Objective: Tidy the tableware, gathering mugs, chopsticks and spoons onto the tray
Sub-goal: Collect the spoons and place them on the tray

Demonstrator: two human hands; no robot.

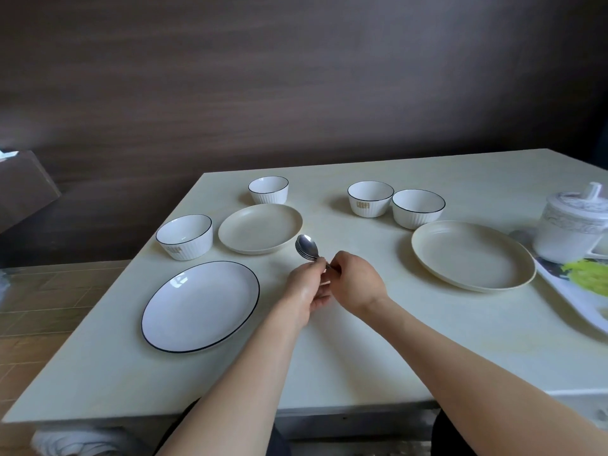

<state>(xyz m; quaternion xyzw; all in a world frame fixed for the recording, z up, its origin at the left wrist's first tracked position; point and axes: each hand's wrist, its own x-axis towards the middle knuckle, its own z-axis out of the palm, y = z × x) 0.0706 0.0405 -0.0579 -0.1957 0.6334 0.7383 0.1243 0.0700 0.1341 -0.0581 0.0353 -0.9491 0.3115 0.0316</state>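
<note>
A stack of metal spoons (306, 246) is held above the middle of the cream table (362, 340), bowls pointing away from me. My left hand (307, 291) grips the handles from below and my right hand (357, 281) pinches them from the right. The white tray (572, 301) lies at the right edge, with a white lidded pot (572, 228) and something yellow-green (589, 274) on it. The spoon handles are hidden by my fingers.
A white plate with a dark rim (200, 306) lies near left. Cream plates sit at centre left (260, 228) and right (472, 255). White ribbed bowls stand at left (184, 236), back (268, 189) and back right (370, 199) (418, 209).
</note>
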